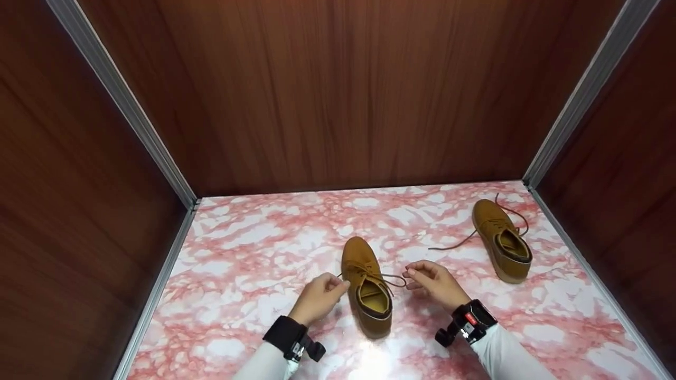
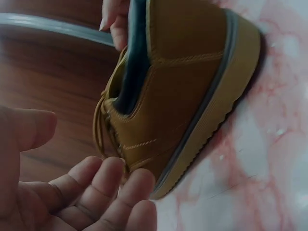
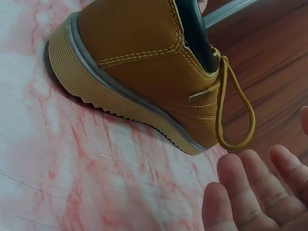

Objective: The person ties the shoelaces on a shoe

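A tan lace-up shoe [image 1: 356, 253] stands upright on the table, toe pointing away, its lace tied with a loop [image 3: 251, 115] and a short tipped end hanging on the right side. More lace loops [image 2: 98, 125] hang on the left side. My left hand [image 1: 319, 298] is beside the shoe's left edge, fingers loosely bent; in the left wrist view the thumb is apart from the fingers and nothing is between them. To the right, my right hand [image 1: 435, 285] is just off the loop's tip, its fingers [image 3: 233, 178] loosely extended and holding nothing.
A matching shoe [image 1: 488, 214] stands at the back right, its untied laces [image 1: 454, 247] spread to both sides. The table [image 1: 253, 237] has a red-and-white marbled top. Brown wood-grain panels [image 1: 348, 95] with metal corner rails [image 1: 137, 119] enclose it at the back and sides.
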Motion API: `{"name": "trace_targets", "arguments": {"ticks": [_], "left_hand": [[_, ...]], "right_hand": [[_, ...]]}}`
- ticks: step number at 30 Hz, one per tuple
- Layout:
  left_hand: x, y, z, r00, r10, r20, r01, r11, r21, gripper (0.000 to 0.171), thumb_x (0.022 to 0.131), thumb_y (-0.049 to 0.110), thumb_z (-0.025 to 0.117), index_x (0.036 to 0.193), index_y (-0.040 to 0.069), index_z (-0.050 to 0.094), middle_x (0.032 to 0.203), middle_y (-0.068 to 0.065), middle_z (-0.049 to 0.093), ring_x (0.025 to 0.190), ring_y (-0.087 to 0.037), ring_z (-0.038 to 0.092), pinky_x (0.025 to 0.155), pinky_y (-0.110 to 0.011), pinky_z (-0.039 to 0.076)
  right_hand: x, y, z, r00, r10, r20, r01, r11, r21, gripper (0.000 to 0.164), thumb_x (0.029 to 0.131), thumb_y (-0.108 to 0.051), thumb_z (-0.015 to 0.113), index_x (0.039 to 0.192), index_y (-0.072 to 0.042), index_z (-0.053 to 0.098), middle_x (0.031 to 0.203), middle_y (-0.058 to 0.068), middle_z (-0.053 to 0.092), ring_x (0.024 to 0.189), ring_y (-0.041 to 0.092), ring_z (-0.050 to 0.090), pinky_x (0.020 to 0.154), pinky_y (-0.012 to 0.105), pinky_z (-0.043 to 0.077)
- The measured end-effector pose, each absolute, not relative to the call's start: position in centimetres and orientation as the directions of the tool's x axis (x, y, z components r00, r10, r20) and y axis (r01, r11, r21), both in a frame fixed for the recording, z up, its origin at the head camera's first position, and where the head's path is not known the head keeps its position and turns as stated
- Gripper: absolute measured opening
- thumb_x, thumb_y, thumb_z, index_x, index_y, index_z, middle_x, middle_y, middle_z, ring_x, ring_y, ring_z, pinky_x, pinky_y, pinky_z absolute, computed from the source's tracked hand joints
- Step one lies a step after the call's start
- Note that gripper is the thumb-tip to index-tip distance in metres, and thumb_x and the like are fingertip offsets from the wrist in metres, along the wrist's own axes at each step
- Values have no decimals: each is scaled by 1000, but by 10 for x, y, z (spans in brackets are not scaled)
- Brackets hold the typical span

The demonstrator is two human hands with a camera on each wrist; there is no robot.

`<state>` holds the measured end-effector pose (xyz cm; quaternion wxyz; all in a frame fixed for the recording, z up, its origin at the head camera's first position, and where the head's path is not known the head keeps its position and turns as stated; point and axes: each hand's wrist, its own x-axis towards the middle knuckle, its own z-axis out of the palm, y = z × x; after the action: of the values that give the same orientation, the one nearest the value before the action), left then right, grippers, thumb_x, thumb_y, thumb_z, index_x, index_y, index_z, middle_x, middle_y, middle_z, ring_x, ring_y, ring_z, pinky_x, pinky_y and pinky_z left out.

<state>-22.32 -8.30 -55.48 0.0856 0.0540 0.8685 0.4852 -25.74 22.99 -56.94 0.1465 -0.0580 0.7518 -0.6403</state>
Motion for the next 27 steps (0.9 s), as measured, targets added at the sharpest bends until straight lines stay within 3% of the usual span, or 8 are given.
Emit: {"name": "trace_targets", "arguments": {"ticks": [5,11,18,23,27], "left_hand": [[-216,-73,-559,-968,198,-157,-17,569,822,44,88,64,54,95,20,61,80,3,62,66,-12,59,64,-28,45],[-211,-64,-563,-953,188,-237,-89,576,813,55,85,70,54,99,16,59,74,-1,66,58,-14,59,55,-29,44],[-206,-53,-569,-929,198,-312,-139,595,792,60,84,72,51,99,14,57,75,-10,69,59,-23,64,54,-29,43],[-208,-47,-572,-923,170,-344,-194,566,801,63,82,76,50,90,14,54,78,-11,66,60,-27,67,47,-30,44],[-208,-43,-575,-922,168,-348,-214,528,822,62,83,74,51,94,12,52,81,-11,65,59,-27,68,48,-35,52]], "right_hand": [[-253,227,-573,-940,-306,-150,99,174,-980,50,96,-34,59,130,1,50,132,24,59,107,42,65,93,54,52],[-248,221,-578,-921,-358,-152,108,139,-984,55,99,-30,55,138,5,40,138,31,49,114,47,60,94,55,51],[-242,212,-586,-899,-384,-210,182,109,-977,58,98,-33,55,142,1,38,142,25,49,111,37,65,93,52,53],[-237,204,-592,-865,-416,-280,297,23,-954,58,96,-37,58,138,0,41,129,24,60,101,34,70,89,53,54],[-233,199,-595,-837,-465,-287,339,-31,-940,53,95,-36,60,133,-2,44,119,23,66,97,31,72,87,50,56]]}}
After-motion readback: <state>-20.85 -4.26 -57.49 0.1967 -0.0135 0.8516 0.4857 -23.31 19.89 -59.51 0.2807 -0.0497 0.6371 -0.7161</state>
